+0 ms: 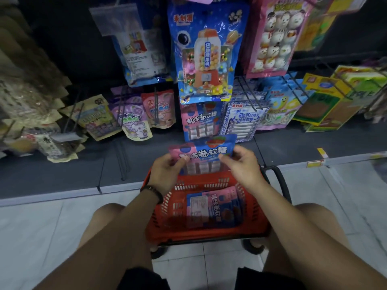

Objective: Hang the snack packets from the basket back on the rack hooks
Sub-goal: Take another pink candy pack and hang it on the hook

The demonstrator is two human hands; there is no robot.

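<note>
Look down into your red basket (201, 183) on the floor: at least two pink and blue packets (215, 208) lie flat in it. One shows its back label, and another lies turned with its lettering running sideways. Now the packet (205, 150) you've got up above the basket's far rim. Your left hand (167, 170) pinches its left side and your right hand (240, 164) pinches the right side. Printed face towards you, lettering upright, top edge up towards the rack, right corner a touch higher, lower end hanging towards the basket. It sits just below the matching packet on the rack (201, 120).
</note>
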